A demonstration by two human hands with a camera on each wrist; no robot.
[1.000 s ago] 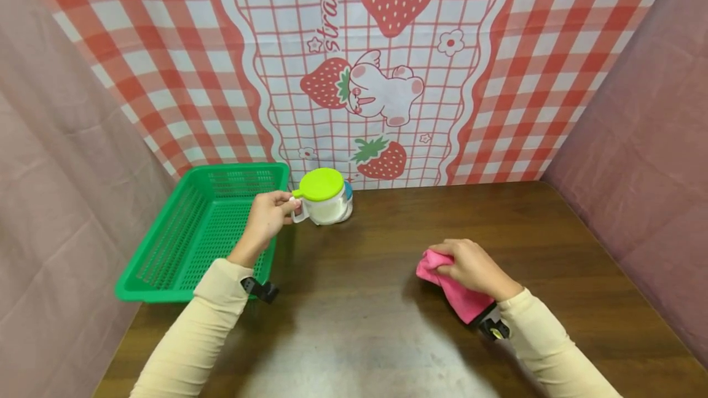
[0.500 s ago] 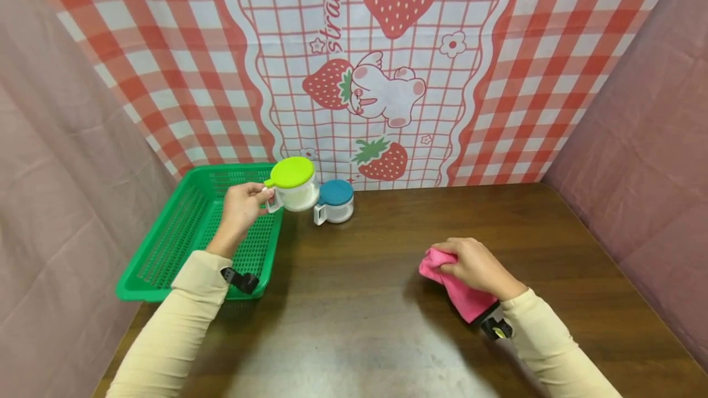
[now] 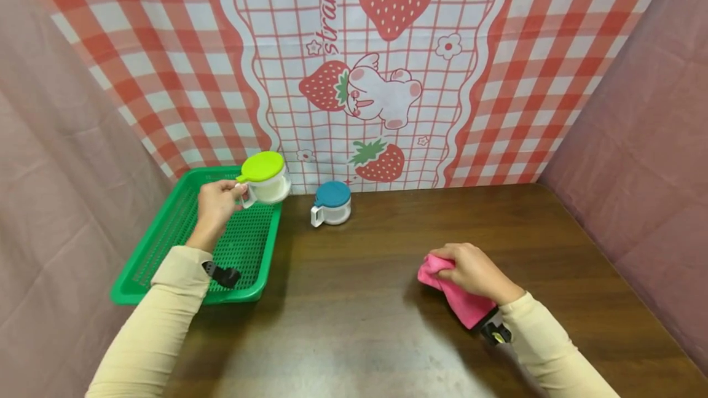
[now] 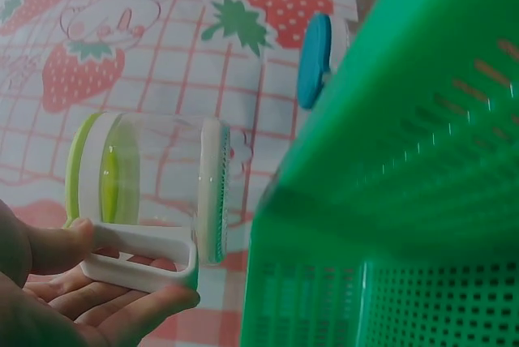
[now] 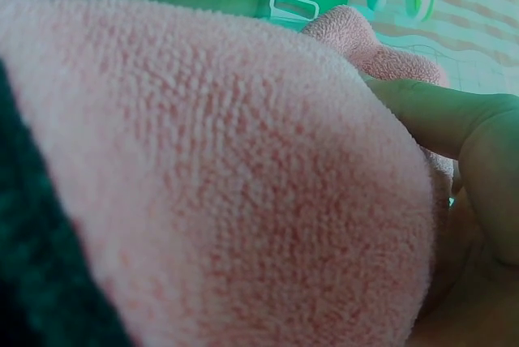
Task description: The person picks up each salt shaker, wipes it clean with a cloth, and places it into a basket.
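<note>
My left hand (image 3: pixel 217 204) pinches the white handle (image 4: pixel 142 256) of a clear seasoning jar (image 3: pixel 269 189) with a lime-green lid (image 3: pixel 262 166). The jar is held up over the far right corner of the green basket (image 3: pixel 271 244). In the left wrist view the jar appears beside the basket's rim, with the handle between thumb and fingers. A second seasoning jar (image 3: pixel 335 212), blue-lidded, stands on the table near the back wall. My right hand (image 3: pixel 477 270) grips a bunched pink cloth (image 3: pixel 461 300) at the right; the cloth fills most of the right wrist view.
The basket stands at the left of the brown wooden table (image 3: pixel 354 318). A red-checked strawberry-print cloth (image 3: pixel 381 97) hangs along the back. Pink curtains (image 3: pixel 636 140) close off both sides.
My left hand has lifted the green-lidded jar and carried it left, from in front of the blue-lidded jar to above the basket. The right hand and the pink cloth have stayed nearly still.
</note>
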